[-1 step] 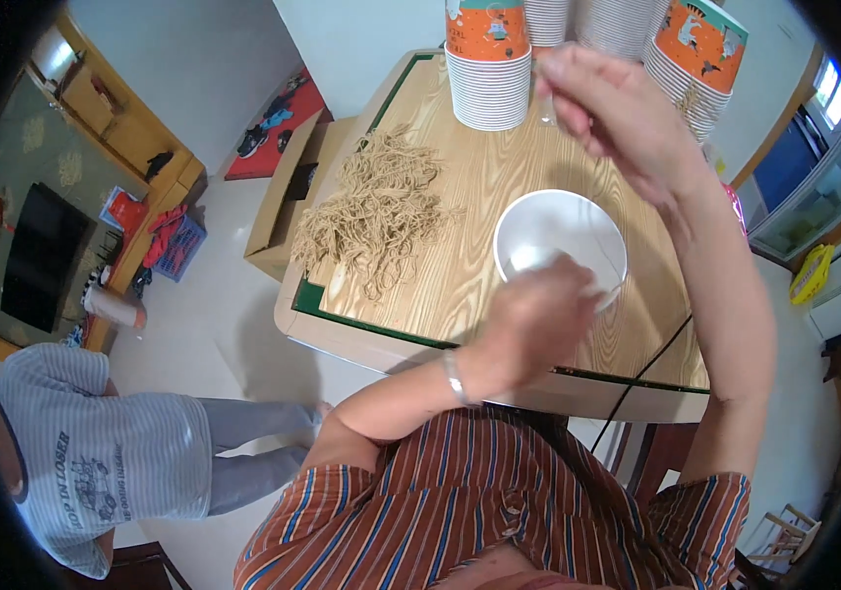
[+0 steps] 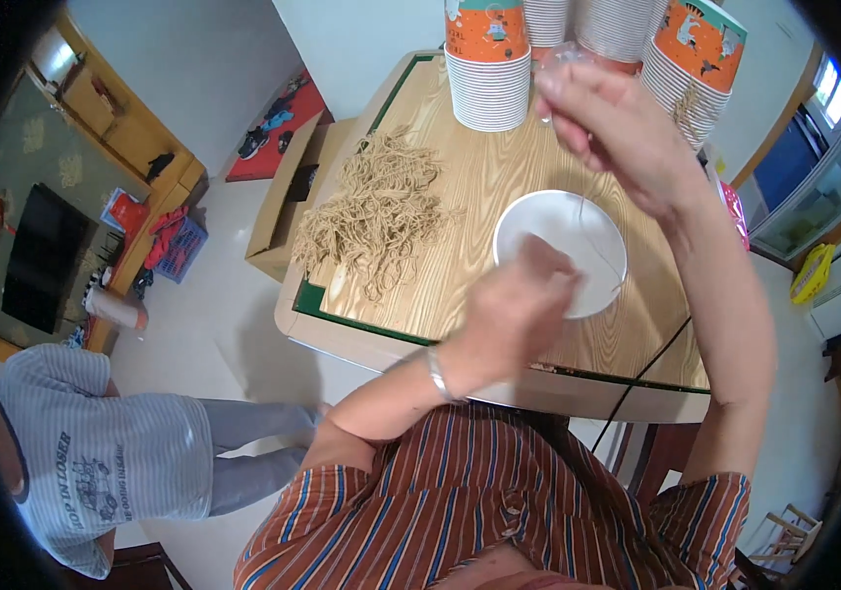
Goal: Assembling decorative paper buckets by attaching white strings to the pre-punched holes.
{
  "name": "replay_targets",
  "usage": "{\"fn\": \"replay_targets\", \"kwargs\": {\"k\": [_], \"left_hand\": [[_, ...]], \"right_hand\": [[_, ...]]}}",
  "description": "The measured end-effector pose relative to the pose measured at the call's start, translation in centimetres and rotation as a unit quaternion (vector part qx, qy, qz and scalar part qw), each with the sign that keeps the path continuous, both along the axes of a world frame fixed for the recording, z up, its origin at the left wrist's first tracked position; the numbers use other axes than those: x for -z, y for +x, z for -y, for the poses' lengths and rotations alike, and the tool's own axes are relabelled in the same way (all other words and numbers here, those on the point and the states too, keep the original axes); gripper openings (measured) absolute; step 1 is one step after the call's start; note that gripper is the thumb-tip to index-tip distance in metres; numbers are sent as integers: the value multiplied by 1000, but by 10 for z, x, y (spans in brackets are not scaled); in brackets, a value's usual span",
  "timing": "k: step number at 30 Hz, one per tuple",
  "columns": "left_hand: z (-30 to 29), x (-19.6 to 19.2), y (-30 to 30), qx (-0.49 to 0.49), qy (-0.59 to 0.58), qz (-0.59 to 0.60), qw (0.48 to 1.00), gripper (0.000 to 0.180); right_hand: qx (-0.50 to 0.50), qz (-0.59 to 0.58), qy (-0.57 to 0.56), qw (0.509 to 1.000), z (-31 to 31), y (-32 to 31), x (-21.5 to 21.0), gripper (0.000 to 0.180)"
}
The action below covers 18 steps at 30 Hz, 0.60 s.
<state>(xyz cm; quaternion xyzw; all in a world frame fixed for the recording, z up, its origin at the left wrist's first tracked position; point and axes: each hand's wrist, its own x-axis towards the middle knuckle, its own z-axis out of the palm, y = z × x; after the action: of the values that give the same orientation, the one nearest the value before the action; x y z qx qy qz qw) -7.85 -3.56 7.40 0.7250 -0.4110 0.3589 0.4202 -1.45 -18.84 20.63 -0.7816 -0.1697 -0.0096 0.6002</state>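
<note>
A white round bowl [image 2: 587,285] stands near the front of the table, with a thin strand lying across its inside. My left hand [image 2: 519,305], wearing a silver bracelet, passes over the bowl's front-left rim. It is smeared by motion, so its fingers do not show clearly. Beyond the bowl, my right hand [image 2: 617,123] is raised with thumb and fingers pinched together. A small, clear, plastic-like piece [image 2: 544,119] shows at its fingertips; its exact kind is hard to make out. To the left lies a loose heap of tan strings [image 2: 376,211].
Tall stacks of paper cups [image 2: 489,88] with orange printed sides line the table's far end. A black cable [image 2: 637,379] hangs over the front edge. An open cardboard box [image 2: 288,206] sits left of the table. Another person [image 2: 116,442] in a striped shirt stands at lower left.
My left hand has shifted left and a little toward me over the bowl. My right hand has dropped slightly, still pinched. The string heap and cups have not moved.
</note>
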Motion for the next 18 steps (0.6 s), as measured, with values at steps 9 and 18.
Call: {"fn": "replay_targets", "kwargs": {"k": [9,18], "left_hand": [[-32,-54,44,282,-127,-502,808,38],[-52,-46,79,207,-40,-517,829,18]], "right_hand": [[-101,-49,13,994,-2,-19,33,29],[-30,26,42,998,15,-12,48,32]]}}
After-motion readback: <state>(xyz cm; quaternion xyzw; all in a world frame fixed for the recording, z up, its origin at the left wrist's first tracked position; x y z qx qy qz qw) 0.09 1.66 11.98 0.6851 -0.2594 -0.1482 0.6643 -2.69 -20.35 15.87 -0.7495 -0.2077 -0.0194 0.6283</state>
